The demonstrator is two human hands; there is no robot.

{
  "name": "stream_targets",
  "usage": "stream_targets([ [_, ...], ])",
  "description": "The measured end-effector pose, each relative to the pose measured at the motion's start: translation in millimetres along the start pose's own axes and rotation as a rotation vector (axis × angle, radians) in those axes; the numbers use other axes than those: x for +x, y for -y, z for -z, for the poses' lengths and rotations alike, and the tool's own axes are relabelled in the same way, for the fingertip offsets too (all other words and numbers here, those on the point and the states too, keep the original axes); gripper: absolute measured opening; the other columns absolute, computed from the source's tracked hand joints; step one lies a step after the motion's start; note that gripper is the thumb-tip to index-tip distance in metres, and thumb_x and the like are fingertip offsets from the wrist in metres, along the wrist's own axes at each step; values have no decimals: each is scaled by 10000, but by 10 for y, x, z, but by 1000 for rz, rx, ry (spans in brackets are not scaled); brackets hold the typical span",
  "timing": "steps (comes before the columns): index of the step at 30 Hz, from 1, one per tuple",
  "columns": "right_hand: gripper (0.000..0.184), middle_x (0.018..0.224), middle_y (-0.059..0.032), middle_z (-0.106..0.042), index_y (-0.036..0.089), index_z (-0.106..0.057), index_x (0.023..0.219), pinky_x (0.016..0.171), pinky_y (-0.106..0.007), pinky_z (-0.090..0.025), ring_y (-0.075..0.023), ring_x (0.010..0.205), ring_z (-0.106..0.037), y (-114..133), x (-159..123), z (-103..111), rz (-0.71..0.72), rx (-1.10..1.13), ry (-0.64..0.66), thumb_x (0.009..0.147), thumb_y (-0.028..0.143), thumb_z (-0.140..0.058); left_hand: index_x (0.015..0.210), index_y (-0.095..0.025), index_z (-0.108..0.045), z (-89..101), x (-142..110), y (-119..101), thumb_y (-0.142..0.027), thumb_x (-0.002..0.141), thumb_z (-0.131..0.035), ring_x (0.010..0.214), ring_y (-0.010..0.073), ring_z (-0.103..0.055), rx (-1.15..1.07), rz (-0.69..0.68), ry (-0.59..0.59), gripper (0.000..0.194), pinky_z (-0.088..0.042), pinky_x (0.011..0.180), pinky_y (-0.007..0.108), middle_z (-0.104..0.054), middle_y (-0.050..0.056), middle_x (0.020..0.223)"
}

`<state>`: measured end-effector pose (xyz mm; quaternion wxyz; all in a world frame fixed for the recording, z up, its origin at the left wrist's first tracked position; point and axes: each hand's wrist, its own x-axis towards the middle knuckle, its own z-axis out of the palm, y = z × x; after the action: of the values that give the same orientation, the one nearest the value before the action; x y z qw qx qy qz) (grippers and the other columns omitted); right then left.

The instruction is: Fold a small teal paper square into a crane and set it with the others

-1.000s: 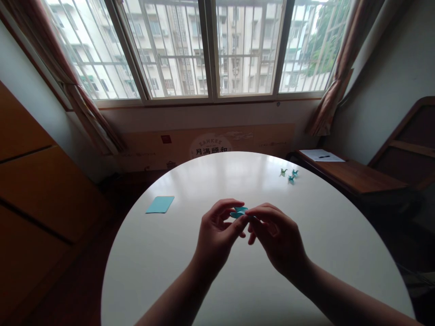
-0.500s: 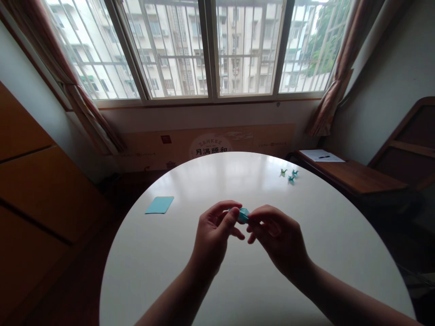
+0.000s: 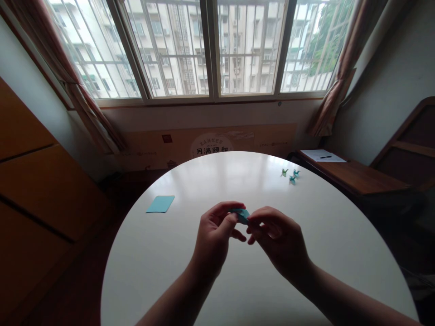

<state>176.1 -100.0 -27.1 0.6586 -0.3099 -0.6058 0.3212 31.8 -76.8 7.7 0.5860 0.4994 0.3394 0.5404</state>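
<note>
Tabletop point(image 3: 244, 280): white, smooth, glossy, w/ window glare. Folded teal piece point(image 3: 242, 216) in hand: thin creased paper, approx matt. Square sheet point(image 3: 161, 204): flat smooth paper, matt. Origami birds point(image 3: 292, 180): folded paper, finish too small to tell. Side table point(image 3: 369, 176): brown wood, slight sheen; doc point(image 3: 314, 155) on it = plain white paper. Curtains point(image 3: 331, 97): soft cloth, matt. Window panes point(image 3: 251, 45): clear glass; bars point(image 3: 186, 56) look metal. Cabinet point(image 3: 27, 181): wood-look, smooth.

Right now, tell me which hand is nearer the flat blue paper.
Left. The left hand is to the right of the flat paper and nearer the camera; the right hand is farther right.
</note>
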Motion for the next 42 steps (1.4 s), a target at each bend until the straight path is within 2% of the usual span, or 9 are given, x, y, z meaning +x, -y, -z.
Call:
stream_targets([
  [4, 182, 908, -25, -671, 243, -704, 1025, 533, -260, -640, -145, 688, -693, -5, -2, -5, 15, -9, -7, 895, 121, -669, 879, -140, -744, -4, 3, -12, -224, 768, -684, 668, 175, -661, -39, 40, -45, 152, -529, 460, 218, -723, 66, 820],
  [9, 230, 953, -31, -651, 267, -741, 1055, 546, -258, -646, -134, 699, -690, -17, 8, 9, 27, -24, 14, 910, 113, -652, 908, -136, -721, 2, 8, -31, -301, 798, -696, 729, 213, -706, -105, 105, -61, 200, -502, 443, 208, -742, 93, 864],
  [14, 249, 951, -26, -637, 274, -742, 1054, 555, -266, -654, -143, 738, -685, -31, 14, 23, 29, -4, -12, 903, 97, -653, 1097, -151, -656, 5, -9, -24, -433, 848, -693, 783, 240, -725, -76, 35, -33, 378, -540, 474, 237, -744, 116, 958],
  [18, 216, 927, -27, -630, 260, -745, 1034, 547, -268, -656, -141, 717, -685, -11, 12, 12, 20, -1, -13, 911, 109, -650, 1150, -170, -616, 1, -18, 14, -366, 774, -796, 748, 211, -696, -32, -6, 29, 460, -571, 497, 253, -737, 73, 901],
  [21, 180, 917, -35, -634, 240, -750, 1009, 540, -268, -653, -146, 710, -686, 7, 4, -1, 25, -24, -3, 913, 123, -651, 1072, -159, -647, 1, -10, 25, -333, 785, -782, 683, 181, -669, 12, -11, 3, 362, -555, 468, 231, -718, 42, 797],
  [24, 175, 921, -40, -641, 237, -751, 1002, 535, -268, -649, -146, 706, -685, 8, 0, 1, 33, -37, 1, 912, 125, -651, 1004, -152, -668, 9, 6, 16, -341, 827, -724, 675, 183, -675, 18, 3, -44, 265, -528, 436, 212, -721, 49, 784],
  [29, 208, 925, -26, -643, 265, -741, 1011, 546, -259, -641, -137, 711, -681, -15, -5, 16, 32, -27, 5, 908, 109, -651, 999, -148, -676, 32, 26, 14, -346, 850, -695, 683, 194, -696, 66, -49, -37, 249, -543, 442, 223, -736, 60, 789],
  [34, 273, 920, -21, -675, 299, -690, 1131, 541, -254, -630, -149, 737, -678, -26, -6, -6, -5, -24, -20, 924, 131, -631, 988, -141, -679, 30, 17, 13, -294, 856, -672, 653, 180, -689, 119, -126, -26, 202, -568, 462, 235, -729, 45, 748],
  [42, 191, 967, -38, -687, 271, -704, 1062, 535, -240, -595, -153, 772, -669, -28, 15, -1, 6, -105, 17, 928, 155, -634, 1000, -139, -670, 28, 20, 34, -255, 873, -631, 654, 174, -686, 145, -147, -35, 176, -572, 462, 235, -735, 58, 799],
])
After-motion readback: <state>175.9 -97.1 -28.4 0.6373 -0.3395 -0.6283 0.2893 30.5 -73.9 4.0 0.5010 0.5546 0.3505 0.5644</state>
